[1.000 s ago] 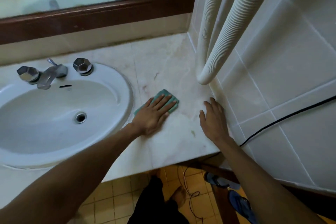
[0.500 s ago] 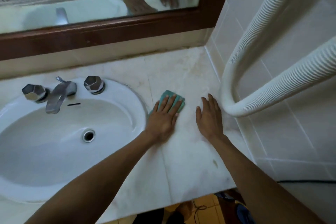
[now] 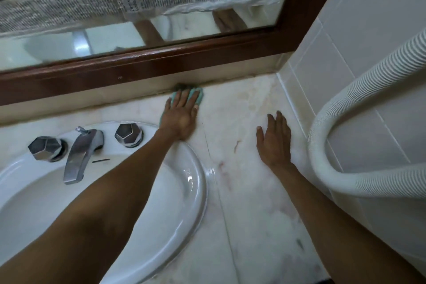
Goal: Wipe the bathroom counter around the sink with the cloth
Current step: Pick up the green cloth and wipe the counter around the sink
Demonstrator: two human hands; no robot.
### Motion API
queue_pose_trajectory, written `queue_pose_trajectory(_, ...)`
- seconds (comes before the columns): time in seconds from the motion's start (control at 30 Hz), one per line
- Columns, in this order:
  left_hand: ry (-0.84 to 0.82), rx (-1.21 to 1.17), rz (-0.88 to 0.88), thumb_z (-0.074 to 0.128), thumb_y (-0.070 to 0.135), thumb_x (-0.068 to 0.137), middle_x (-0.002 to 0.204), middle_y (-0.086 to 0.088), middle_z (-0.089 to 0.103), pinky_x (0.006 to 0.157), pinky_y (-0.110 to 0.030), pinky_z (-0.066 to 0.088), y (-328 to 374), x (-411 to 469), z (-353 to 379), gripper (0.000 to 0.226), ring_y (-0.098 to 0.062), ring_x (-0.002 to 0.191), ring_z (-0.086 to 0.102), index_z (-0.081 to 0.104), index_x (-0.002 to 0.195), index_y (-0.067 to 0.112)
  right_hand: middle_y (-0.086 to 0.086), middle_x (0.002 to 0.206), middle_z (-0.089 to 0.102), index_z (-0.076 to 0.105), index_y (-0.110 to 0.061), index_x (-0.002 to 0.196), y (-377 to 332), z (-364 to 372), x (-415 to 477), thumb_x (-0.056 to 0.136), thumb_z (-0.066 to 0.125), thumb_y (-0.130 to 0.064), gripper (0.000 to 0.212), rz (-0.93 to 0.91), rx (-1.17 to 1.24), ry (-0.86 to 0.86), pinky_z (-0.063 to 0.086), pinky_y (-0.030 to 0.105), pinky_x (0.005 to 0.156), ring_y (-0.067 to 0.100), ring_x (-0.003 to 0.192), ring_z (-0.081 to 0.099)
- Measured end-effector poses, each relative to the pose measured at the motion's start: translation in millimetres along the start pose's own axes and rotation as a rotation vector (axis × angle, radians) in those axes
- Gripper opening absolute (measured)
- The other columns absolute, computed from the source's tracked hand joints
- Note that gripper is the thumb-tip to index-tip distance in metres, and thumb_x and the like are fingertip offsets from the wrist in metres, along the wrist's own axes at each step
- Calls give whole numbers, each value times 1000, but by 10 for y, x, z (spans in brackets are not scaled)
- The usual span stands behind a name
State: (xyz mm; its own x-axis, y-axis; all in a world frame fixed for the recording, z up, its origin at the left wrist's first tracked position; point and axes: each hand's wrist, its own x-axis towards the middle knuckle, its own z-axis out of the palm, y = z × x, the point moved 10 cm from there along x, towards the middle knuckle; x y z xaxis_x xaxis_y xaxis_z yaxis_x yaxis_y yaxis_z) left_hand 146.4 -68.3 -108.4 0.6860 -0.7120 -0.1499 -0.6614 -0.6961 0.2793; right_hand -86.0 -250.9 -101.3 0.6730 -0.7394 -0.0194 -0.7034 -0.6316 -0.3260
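Observation:
A small teal cloth (image 3: 199, 95) lies flat on the pale marble counter (image 3: 244, 191), right against the back wall strip below the mirror. My left hand (image 3: 182, 115) presses flat on the cloth with fingers spread, covering most of it. The white oval sink (image 3: 196, 182) sits to the left, my left forearm crossing over its rim. My right hand (image 3: 274, 140) rests palm-down and bare on the counter to the right, fingers apart, holding nothing.
A chrome tap (image 3: 78, 154) with two faceted knobs (image 3: 45, 147) (image 3: 128, 134) stands at the sink's back. A dark wooden mirror frame (image 3: 161, 62) runs above. A white ribbed hose (image 3: 341, 150) curves along the tiled right wall (image 3: 368, 30), close to my right hand.
My left hand has slid the cloth away from the sink's right side to the back edge of the counter under the mirror. My right hand stayed flat on the counter.

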Motion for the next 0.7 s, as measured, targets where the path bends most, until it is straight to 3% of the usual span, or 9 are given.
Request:
queue_pose_trajectory(0.1,33,-33,-172,15,41,107,170,-2,9,125,-51,4,-25,-9,5,56,-26,156,4,8,162,30,21,159,25,37,-3,145,-17,10,83,101,43,-31,53,30,11,0,21,49,119,37,147,23)
queue_pose_trajectory(0.17,86,-124,-342,15,38,107,170,-5,3,124,-52,-2,157,-20,46,58,-28,156,-2,5,162,25,20,160,24,36,-4,146,-16,17,107,101,42,-31,53,36,10,-3,21,49,120,35,147,22)
queue_pose_trajectory(0.23,90,-209,-394,15,38,107,170,-5,-3,124,-51,-5,508,39,149,59,-29,156,-8,1,162,22,19,159,25,37,-6,146,4,1,107,101,42,-32,52,30,-3,8,22,49,119,35,147,23)
queue_pose_trajectory(0.3,38,-175,-234,15,40,107,169,-4,-7,125,-50,-6,956,100,270,59,-28,156,-10,-3,162,23,19,159,25,38,-9,146,44,-14,90,101,42,-33,51,17,-11,11,22,50,119,35,147,24)
queue_pose_trajectory(0.37,-45,-89,39,16,43,108,170,0,-5,125,-51,-3,1228,91,357,59,-25,156,-9,-1,162,28,19,158,27,38,-11,146,127,-41,73,101,40,-35,51,11,-31,22,23,51,118,36,146,26)
queue_pose_trajectory(0.43,-95,-42,290,17,44,108,170,5,1,125,-50,3,1191,2,367,57,-20,156,-4,4,162,32,19,157,29,38,-13,145,219,-62,61,101,38,-38,51,-4,-56,33,26,52,117,35,145,28)
queue_pose_trajectory(0.5,-79,26,420,15,46,108,170,8,6,126,-46,6,976,-63,312,55,-17,157,0,7,161,35,18,156,31,40,-13,144,289,-81,65,100,38,-40,52,-24,-53,44,27,52,116,35,144,30)
queue_pose_trajectory(0.6,-28,37,323,15,46,108,169,8,9,126,-46,8,729,107,194,54,-17,156,3,11,161,35,17,157,31,40,-14,144,316,-80,60,100,38,-41,52,-41,-40,59,27,51,116,34,144,30)
queue_pose_trajectory(0.7,23,0,75,14,42,108,170,1,9,126,-46,3,927,356,196,56,-23,157,3,10,162,29,16,158,29,39,-14,145,319,-66,46,101,36,-40,51,-31,-35,83,25,50,117,33,145,28)
